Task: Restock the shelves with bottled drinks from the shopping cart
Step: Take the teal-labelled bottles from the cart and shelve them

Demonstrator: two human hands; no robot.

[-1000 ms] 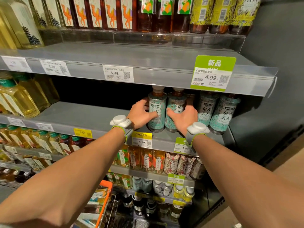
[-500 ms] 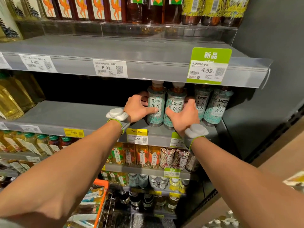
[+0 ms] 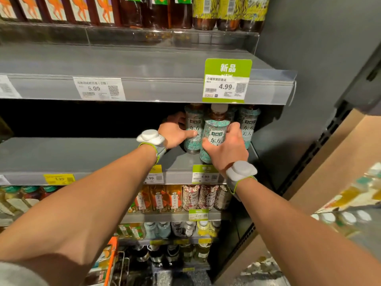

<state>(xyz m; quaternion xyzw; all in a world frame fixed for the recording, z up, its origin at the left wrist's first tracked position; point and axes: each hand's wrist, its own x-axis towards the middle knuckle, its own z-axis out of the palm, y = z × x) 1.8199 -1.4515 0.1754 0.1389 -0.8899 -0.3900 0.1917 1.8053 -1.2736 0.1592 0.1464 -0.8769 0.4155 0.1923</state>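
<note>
Two teal-labelled tea bottles stand at the right end of the grey middle shelf (image 3: 82, 155). My left hand (image 3: 173, 134) grips the rear-left bottle (image 3: 192, 129), thumb across its label. My right hand (image 3: 228, 147) grips the front bottle (image 3: 215, 131), which is tilted and nearer the shelf's front edge. More of the same bottles (image 3: 248, 124) stand behind to the right, partly hidden by my right hand. The orange rim of the shopping cart (image 3: 110, 263) shows at bottom left, with cartons in it.
The upper shelf (image 3: 144, 65) carries brown and yellow-labelled bottles, and its green 4.99 tag (image 3: 226, 80) hangs just above my hands. Lower shelves hold several rows of drinks. A grey side panel (image 3: 309, 58) closes the shelf on the right. The middle shelf's left part is bare.
My right hand has pulled its bottle forward and tilted it away from the row. My left hand stays on the other bottle. The camera has moved closer and turned right.
</note>
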